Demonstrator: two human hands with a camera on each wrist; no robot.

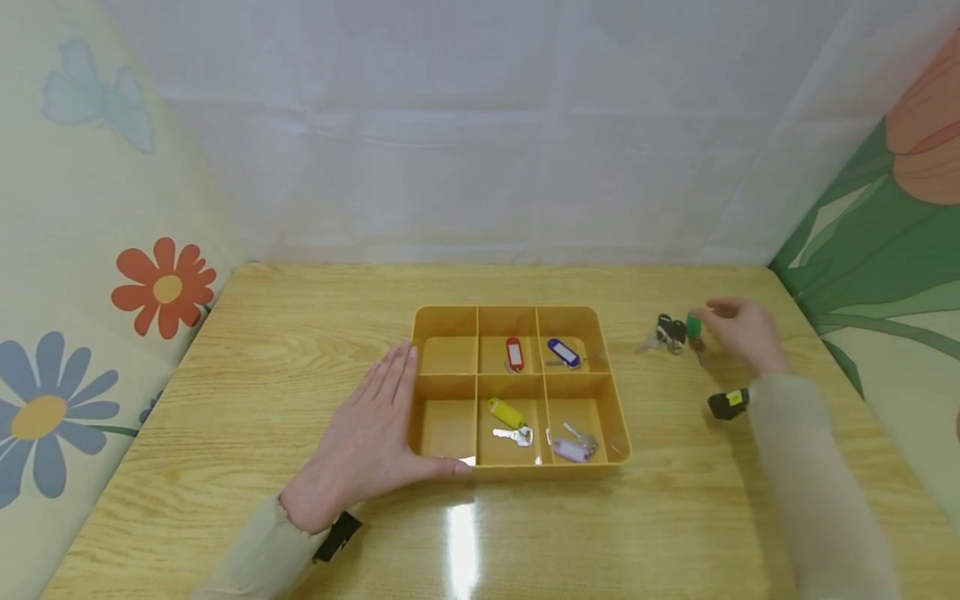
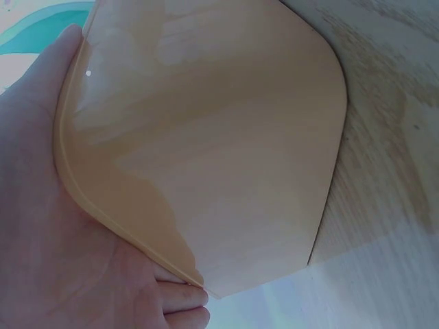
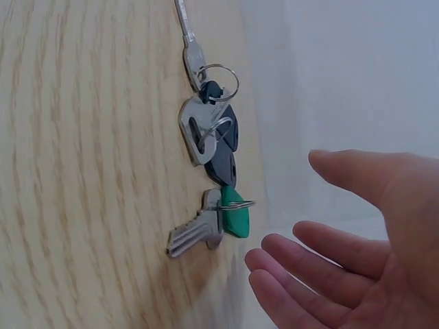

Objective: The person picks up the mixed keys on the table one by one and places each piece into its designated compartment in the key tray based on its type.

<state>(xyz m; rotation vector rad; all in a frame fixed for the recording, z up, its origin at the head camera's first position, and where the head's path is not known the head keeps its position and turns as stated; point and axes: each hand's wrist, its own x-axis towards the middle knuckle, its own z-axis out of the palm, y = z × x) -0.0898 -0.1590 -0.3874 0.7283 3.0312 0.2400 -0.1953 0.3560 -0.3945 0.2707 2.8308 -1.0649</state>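
My left hand [image 1: 375, 417] rests on the left end of a yellow divided tray [image 1: 517, 472], fingers fairly straight along its side and thumb along the front rim. In the left wrist view the hand lies against the rim of the tray's outer wall [image 2: 226, 157]. My right hand [image 1: 742, 333], at the right, has its thumb apart from loosely bent fingers. In the right wrist view it is close beside a key with a green tag [image 3: 235, 216], nothing between the fingers. Keys with black tags [image 3: 221, 168] on rings lie against that green-tagged key on the table.
Inside the tray are key tags: red [image 1: 513, 354], blue [image 1: 564, 353], yellow [image 1: 507, 413] and lilac [image 1: 572, 451], with keys, each in its own compartment. A white cloth [image 1: 480, 167] hangs behind the wooden table [image 1: 322, 333]. Flower-patterned panels flank both sides.
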